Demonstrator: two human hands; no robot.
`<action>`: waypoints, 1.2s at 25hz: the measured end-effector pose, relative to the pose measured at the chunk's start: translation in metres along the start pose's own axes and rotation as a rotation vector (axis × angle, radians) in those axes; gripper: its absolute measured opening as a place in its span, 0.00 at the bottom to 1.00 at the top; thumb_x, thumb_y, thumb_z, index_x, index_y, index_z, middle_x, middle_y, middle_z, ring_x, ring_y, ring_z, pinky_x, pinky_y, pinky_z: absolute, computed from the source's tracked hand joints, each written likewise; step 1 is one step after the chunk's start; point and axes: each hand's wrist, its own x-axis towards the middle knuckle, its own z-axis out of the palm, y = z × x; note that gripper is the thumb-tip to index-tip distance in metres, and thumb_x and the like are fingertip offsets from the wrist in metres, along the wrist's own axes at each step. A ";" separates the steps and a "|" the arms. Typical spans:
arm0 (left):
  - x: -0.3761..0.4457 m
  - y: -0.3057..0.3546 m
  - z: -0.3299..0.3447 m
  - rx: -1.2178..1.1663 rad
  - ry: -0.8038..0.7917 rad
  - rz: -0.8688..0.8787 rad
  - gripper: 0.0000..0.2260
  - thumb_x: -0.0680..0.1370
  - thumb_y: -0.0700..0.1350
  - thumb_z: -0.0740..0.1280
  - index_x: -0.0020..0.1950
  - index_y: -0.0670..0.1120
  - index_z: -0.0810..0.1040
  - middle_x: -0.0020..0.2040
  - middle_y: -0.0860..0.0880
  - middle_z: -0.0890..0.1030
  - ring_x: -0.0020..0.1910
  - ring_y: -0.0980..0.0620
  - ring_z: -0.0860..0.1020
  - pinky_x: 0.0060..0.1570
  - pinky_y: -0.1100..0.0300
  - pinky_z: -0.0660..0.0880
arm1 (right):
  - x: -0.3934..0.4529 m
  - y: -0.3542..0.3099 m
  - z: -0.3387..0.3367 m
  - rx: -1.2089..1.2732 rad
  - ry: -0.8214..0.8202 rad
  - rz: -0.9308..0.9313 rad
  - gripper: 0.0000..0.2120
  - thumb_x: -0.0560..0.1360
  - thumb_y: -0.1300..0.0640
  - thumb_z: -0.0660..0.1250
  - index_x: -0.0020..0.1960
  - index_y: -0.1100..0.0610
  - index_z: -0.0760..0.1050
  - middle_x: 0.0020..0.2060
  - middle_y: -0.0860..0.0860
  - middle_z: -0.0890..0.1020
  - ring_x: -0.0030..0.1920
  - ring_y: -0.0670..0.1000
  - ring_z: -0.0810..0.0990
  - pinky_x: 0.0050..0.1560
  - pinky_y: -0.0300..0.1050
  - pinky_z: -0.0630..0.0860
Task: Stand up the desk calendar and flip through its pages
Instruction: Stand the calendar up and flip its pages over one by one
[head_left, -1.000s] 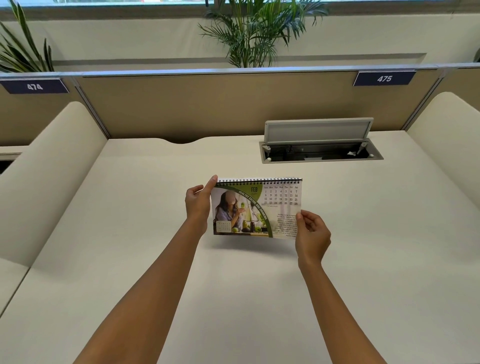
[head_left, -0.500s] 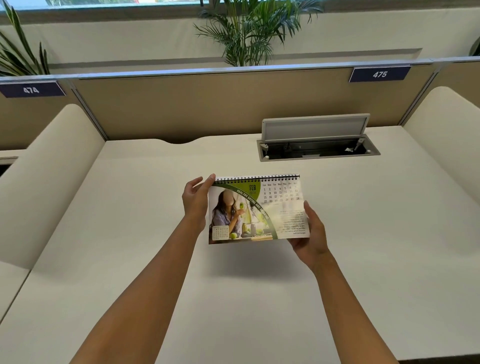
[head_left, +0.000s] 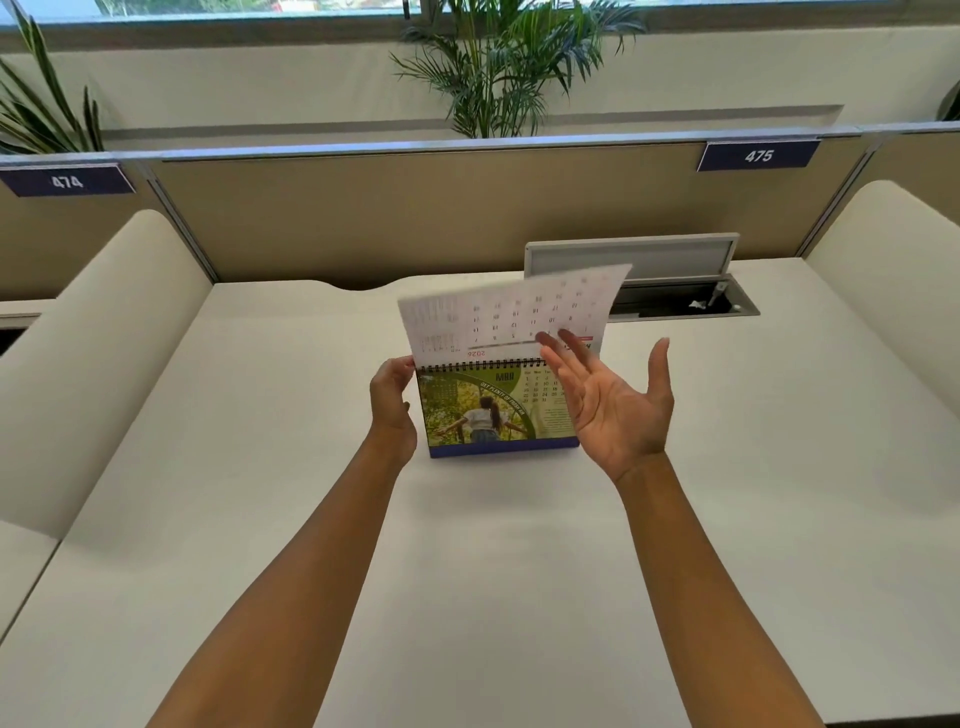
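The spiral-bound desk calendar (head_left: 483, 410) stands upright on the white desk (head_left: 467, 571), showing a green March page with a photo. One loose page (head_left: 498, 317) is swung up above the spiral, its printed back facing me. My left hand (head_left: 392, 400) grips the calendar's left edge near the spiral. My right hand (head_left: 610, 400) is open, palm up, in front of the calendar's right side, with its fingertips touching the raised page's lower right part and hiding part of the March grid.
A cable box (head_left: 670, 296) with its lid raised is set into the desk behind the calendar on the right. A tan partition (head_left: 415, 218) with number plates 474 and 475 closes the back. Cream padded dividers (head_left: 98, 353) flank both sides.
The February page has been flipped up over the spiral, exposing March. My right hand let go of the lower right corner and opened upward. The calendar now stands on the desk.
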 end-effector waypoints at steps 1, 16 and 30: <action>0.001 -0.001 0.000 0.010 -0.017 0.003 0.07 0.64 0.48 0.61 0.38 0.48 0.75 0.48 0.53 0.83 0.57 0.55 0.75 0.63 0.47 0.58 | 0.004 0.000 0.001 -0.001 0.009 -0.003 0.41 0.74 0.30 0.59 0.74 0.59 0.65 0.72 0.61 0.73 0.72 0.62 0.73 0.58 0.45 0.81; 0.013 -0.015 -0.006 0.159 0.046 0.007 0.10 0.75 0.48 0.74 0.42 0.46 0.75 0.40 0.53 0.79 0.41 0.60 0.74 0.40 0.62 0.67 | 0.008 0.028 -0.065 -0.535 0.655 -0.297 0.12 0.80 0.59 0.66 0.63 0.54 0.73 0.59 0.58 0.80 0.56 0.52 0.81 0.51 0.41 0.77; 0.021 -0.020 -0.001 0.172 0.039 -0.110 0.18 0.76 0.58 0.70 0.58 0.49 0.75 0.49 0.58 0.76 0.45 0.63 0.71 0.47 0.57 0.64 | -0.001 0.061 -0.084 -1.243 0.872 -0.347 0.22 0.77 0.58 0.71 0.70 0.54 0.74 0.67 0.53 0.76 0.66 0.52 0.74 0.61 0.45 0.74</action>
